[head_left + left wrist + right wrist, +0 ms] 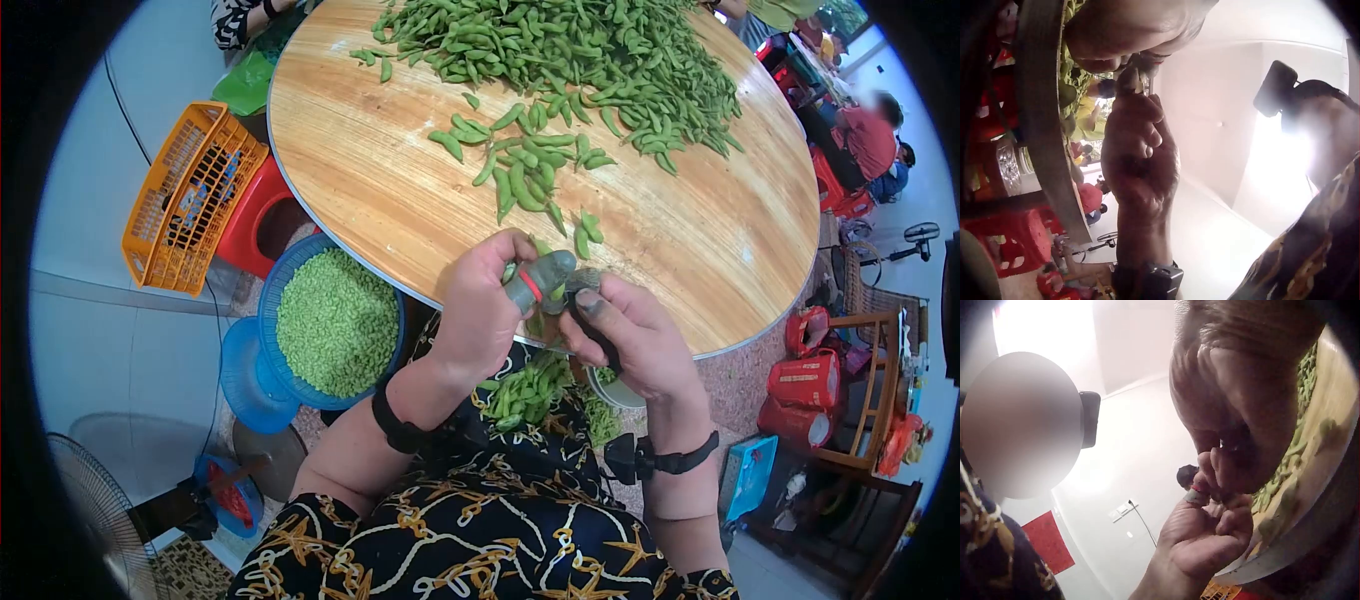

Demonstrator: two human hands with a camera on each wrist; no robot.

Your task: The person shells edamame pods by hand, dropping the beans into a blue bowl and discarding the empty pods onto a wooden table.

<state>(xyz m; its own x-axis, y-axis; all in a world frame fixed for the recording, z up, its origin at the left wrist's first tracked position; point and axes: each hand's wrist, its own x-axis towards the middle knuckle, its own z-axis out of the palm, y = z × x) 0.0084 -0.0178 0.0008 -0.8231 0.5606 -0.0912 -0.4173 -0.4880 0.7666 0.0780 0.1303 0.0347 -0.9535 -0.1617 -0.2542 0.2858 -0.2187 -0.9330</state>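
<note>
1. Table [385, 190]: bare wood lies left and right of the hands; a pod heap [560, 50] crowds the far edge; loose pods [520, 185] lie nearer.
2. Left hand [482, 305] and right hand [645, 335] meet over the near edge, fingers curled.
3. 1 pod [557, 294], partly hidden, is pinched between the 2 hands.

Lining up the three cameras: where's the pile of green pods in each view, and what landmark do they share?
Head: pile of green pods at top centre, on the wooden table.
Left wrist: pods in a narrow strip at upper left, partly hidden by the left hand.
Right wrist: right side, upper half.
Shared landmark: the table.
</note>
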